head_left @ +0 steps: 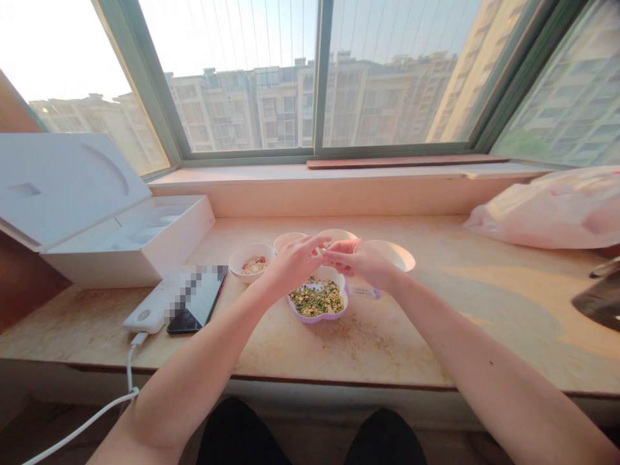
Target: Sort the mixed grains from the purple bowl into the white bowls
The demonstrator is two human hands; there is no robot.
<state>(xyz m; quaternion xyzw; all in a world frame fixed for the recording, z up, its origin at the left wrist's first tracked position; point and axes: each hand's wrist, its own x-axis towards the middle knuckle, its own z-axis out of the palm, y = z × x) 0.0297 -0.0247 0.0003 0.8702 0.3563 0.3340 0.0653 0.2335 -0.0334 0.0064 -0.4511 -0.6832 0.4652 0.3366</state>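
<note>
Left to right along the marble table (416, 342): an open white box (128, 242) with its lid raised, a power bank (148, 303) trailing a white cable (128, 368), a smartphone (198, 300) just beside it, and a white bowl (237, 258) of pale flakes. The left hand (295, 261) and right hand (361, 261) meet above a lilac flower-shaped dish (314, 317) of green beans (310, 298) – each grip nearly closed, fingertips close together, any hold too small to tell. Three more white bowls (402, 254) sit behind the hands – a plastic bag (547, 213) lies far right
</note>
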